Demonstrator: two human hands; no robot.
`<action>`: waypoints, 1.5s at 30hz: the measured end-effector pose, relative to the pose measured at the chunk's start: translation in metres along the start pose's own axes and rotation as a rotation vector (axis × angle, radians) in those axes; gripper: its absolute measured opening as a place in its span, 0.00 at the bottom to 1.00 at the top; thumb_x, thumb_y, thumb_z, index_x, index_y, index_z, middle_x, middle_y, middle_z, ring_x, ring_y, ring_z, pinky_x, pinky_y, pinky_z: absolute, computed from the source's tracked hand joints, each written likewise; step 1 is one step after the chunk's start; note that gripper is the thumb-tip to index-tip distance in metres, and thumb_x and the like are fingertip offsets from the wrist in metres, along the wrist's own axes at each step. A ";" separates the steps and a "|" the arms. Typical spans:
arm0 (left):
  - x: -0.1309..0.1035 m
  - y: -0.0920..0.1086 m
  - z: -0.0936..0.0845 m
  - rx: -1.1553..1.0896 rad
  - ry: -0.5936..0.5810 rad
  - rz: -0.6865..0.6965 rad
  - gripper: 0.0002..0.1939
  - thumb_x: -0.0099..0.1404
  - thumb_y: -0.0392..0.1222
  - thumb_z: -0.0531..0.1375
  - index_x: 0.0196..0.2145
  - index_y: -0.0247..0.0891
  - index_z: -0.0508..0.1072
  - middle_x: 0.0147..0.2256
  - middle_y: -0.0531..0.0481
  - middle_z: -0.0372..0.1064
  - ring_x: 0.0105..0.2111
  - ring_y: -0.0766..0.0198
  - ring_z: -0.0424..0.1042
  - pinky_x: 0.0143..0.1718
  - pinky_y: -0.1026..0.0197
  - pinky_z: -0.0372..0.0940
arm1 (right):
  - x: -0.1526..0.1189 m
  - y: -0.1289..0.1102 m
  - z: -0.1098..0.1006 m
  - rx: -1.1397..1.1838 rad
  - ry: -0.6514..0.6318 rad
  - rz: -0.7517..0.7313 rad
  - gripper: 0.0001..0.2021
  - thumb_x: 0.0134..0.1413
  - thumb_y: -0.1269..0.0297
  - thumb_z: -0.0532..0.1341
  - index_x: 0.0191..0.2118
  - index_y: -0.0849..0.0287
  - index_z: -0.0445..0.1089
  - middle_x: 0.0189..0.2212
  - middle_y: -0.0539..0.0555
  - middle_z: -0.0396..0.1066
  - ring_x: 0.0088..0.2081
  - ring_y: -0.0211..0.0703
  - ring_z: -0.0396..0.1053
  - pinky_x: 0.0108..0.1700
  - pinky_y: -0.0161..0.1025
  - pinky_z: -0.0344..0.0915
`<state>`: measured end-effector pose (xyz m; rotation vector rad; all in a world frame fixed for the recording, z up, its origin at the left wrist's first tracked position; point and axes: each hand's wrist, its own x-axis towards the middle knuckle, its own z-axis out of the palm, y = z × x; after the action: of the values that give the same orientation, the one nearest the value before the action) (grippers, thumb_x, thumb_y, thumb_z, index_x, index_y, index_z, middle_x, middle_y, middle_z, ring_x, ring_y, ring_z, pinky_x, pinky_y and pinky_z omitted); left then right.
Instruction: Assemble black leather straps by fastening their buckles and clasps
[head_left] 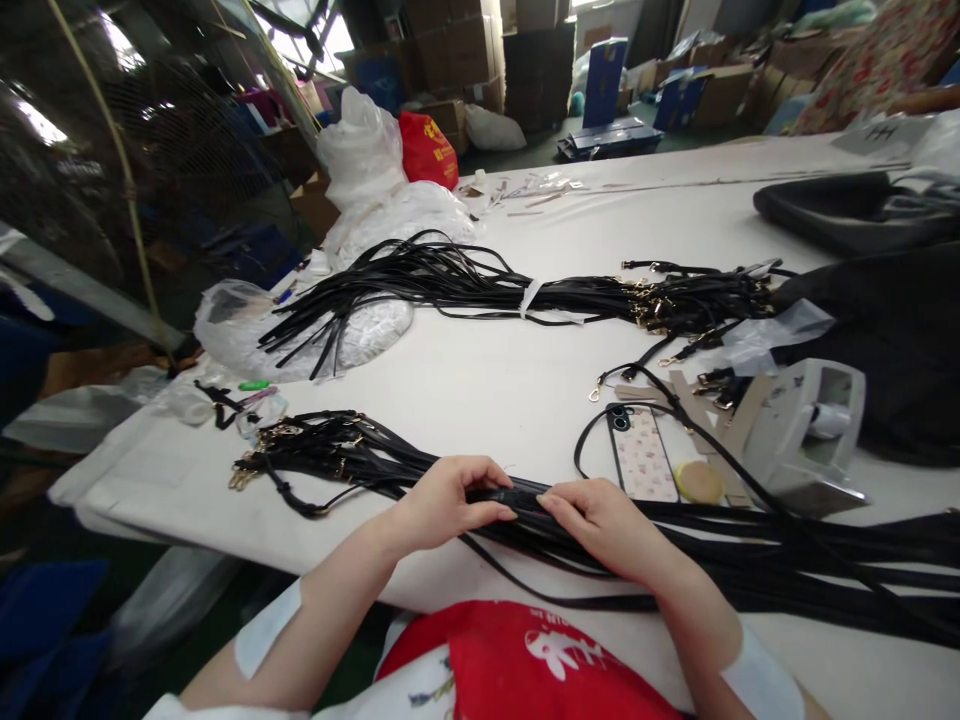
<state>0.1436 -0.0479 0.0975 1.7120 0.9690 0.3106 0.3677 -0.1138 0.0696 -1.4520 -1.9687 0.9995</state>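
Black straps (534, 522) are running past the near side of the phone (645, 455), the worker's left hand (450, 500) and right hand (604, 522) both pinching them, and strands are risking sliding loose if either grip is slackening.

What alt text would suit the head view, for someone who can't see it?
A person's left hand and right hand hold the middle of a bundle of long black straps on a white table. Beyond lies another strap bundle, bound with a white band; a patterned phone lies to the right.
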 end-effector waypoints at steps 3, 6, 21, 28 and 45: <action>0.000 -0.001 0.005 -0.019 0.001 -0.013 0.13 0.53 0.42 0.68 0.35 0.34 0.74 0.27 0.53 0.71 0.26 0.68 0.67 0.29 0.67 0.62 | 0.000 0.004 0.000 0.058 -0.032 0.029 0.21 0.64 0.58 0.53 0.21 0.59 0.68 0.16 0.46 0.61 0.20 0.34 0.57 0.24 0.33 0.49; 0.002 -0.001 0.013 -0.039 -0.028 -0.014 0.13 0.53 0.42 0.69 0.33 0.34 0.74 0.27 0.53 0.72 0.27 0.68 0.67 0.28 0.67 0.62 | 0.000 0.008 0.000 0.133 -0.064 0.063 0.19 0.61 0.60 0.55 0.22 0.61 0.72 0.15 0.45 0.61 0.19 0.33 0.55 0.23 0.32 0.49; 0.012 0.011 0.026 0.155 0.093 0.170 0.09 0.55 0.41 0.69 0.34 0.37 0.78 0.30 0.52 0.77 0.29 0.66 0.73 0.33 0.67 0.65 | -0.001 0.005 -0.001 0.233 0.005 -0.037 0.18 0.63 0.59 0.54 0.25 0.60 0.70 0.20 0.47 0.65 0.24 0.35 0.61 0.27 0.32 0.56; 0.006 0.019 -0.001 0.226 0.095 0.223 0.11 0.55 0.44 0.69 0.33 0.36 0.77 0.30 0.51 0.77 0.30 0.65 0.74 0.33 0.66 0.65 | -0.006 0.003 -0.018 0.170 0.125 -0.082 0.16 0.62 0.59 0.56 0.24 0.59 0.69 0.20 0.50 0.69 0.25 0.37 0.65 0.29 0.33 0.60; -0.019 0.027 -0.039 0.402 0.206 0.312 0.11 0.64 0.47 0.59 0.32 0.35 0.74 0.28 0.50 0.73 0.27 0.66 0.68 0.30 0.66 0.60 | -0.012 0.012 -0.010 0.012 0.274 -0.129 0.10 0.53 0.61 0.64 0.43 0.54 0.72 0.35 0.52 0.76 0.33 0.44 0.73 0.35 0.37 0.69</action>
<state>0.1195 -0.0374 0.1413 2.2403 0.9545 0.5314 0.3858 -0.1206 0.0662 -1.3566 -1.8271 0.7141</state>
